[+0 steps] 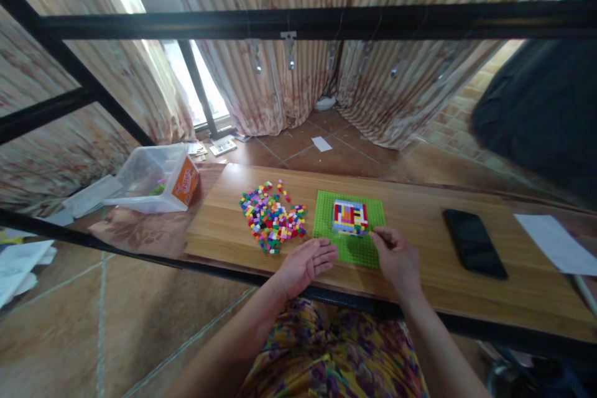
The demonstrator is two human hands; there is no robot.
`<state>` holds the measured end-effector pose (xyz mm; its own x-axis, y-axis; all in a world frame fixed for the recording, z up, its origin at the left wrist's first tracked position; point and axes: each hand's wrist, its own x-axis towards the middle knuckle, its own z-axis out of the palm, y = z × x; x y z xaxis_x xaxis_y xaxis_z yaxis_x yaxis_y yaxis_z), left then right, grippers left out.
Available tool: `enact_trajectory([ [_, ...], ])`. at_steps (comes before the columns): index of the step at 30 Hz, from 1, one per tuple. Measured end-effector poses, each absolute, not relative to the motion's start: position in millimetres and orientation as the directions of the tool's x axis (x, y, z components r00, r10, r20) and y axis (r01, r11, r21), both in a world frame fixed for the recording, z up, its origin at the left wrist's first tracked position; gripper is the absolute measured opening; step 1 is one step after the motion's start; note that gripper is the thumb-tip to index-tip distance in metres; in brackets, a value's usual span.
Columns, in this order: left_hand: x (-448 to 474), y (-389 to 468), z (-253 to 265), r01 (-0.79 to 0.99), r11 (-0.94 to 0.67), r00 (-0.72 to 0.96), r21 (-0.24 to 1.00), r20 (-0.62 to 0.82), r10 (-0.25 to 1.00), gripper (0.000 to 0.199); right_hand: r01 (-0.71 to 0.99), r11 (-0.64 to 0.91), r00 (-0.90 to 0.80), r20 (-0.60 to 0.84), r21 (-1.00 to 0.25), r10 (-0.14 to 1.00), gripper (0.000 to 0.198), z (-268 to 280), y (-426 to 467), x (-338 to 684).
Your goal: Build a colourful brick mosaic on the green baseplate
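Note:
A green studded baseplate (pixel 359 254) lies on the wooden board, bearing a square block of multicoloured toy bricks (pixel 351 217). At the baseplate's right edge, my right hand (pixel 396 258) pinches a tiny yellow brick (pixel 372 233) close to the block's lower right corner. My left hand (pixel 305 264) rests at the lower left edge of the baseplate, palm partly up and fingers stretched out; I see nothing held in it. Left of the baseplate is a loose pile of small toy bricks (pixel 275 217) in many colours.
A black phone (pixel 474 242) and a white paper (pixel 557 241) lie to the right on the wooden board (pixel 420 217). At the left stands a clear plastic bin (pixel 153 177) with an orange label. A dark metal bar (pixel 326 23) crosses above, before the curtains (pixel 289 87).

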<state>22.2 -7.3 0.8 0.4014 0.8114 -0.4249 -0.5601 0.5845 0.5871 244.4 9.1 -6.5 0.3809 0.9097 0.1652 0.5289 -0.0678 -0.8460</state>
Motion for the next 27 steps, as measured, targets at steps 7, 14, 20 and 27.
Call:
enact_trajectory([
  [7,21,-8,0,-0.569,0.583,0.420,0.580,-0.404,0.812,0.023,0.561,-0.087,0.369,0.155,-0.823,0.916,0.036,-1,19,238],
  [14,21,-7,-1,-0.576,0.592,0.434,0.565,-0.403,0.806,0.022,0.520,-0.081,0.383,0.147,-0.850,0.912,0.036,-2,24,237],
  [20,21,-7,-2,-0.567,0.600,0.439,0.564,-0.410,0.800,0.021,0.408,-0.116,0.423,0.075,-0.906,0.903,0.037,-11,27,239],
  [27,20,-7,-4,-0.565,0.598,0.443,0.568,-0.403,0.801,0.024,0.328,-0.128,0.454,0.037,-0.936,0.890,0.047,-21,29,247],
])
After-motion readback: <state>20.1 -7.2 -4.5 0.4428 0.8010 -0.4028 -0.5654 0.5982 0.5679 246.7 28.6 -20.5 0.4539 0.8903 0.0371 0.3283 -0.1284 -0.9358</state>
